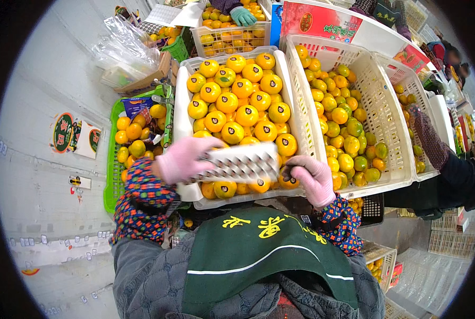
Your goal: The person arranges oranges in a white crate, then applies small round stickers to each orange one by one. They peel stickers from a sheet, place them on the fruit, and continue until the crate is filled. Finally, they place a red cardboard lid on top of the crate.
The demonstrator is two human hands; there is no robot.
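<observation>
My left hand (pixel 183 158), in a pink knit glove, grips a white sheet of small dark stickers (pixel 241 162), blurred as if moving. It hangs over the near part of a crate (pixel 245 198) with a white liner (pixel 184 119). Layers of mandarins (pixel 226 102) fill that crate, and many on top bear a small dark oval sticker. My right hand (pixel 314 178), also gloved in pink with darkened fingertips, is at the crate's near right corner. Its fingertips are at a stickered mandarin (pixel 289 183); whether they pinch anything is unclear.
To the right stands a white slotted crate (pixel 381 95) of loose green-orange mandarins. A green basket (pixel 112 175) holds fruit and wrappers at left. Plastic bags (pixel 130 52) lie behind it. A co-worker's green-gloved hand (pixel 243 16) rests on a far crate; another sleeved arm (pixel 430 135) reaches in at right.
</observation>
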